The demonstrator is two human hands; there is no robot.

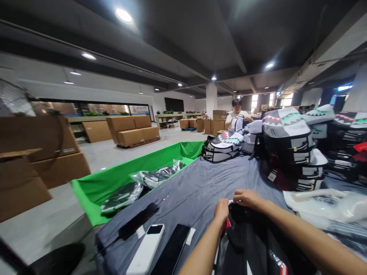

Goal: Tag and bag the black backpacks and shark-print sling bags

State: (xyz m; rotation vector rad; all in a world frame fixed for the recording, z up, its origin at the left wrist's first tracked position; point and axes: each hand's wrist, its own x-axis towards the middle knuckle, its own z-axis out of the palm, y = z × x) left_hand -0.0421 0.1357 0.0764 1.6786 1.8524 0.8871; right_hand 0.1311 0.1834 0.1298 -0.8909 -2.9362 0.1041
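1. While the left hand (pixel 221 212) and right hand (pixel 248 198) close on the top of a black bag (pixel 243 236), it lies at the near end of the grey-covered desk (pixel 197 191), beside a white phone (pixel 145 249).
2. Farther along the desk sit shark-patterned backpacks (pixel 286 130); a co-worker (pixel 236 119) stands beyond them, with cardboard boxes (pixel 132 131) on the floor.

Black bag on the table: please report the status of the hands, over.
Left hand, right hand: holding top of black bag. White phone lying left of hands, apart from bag.
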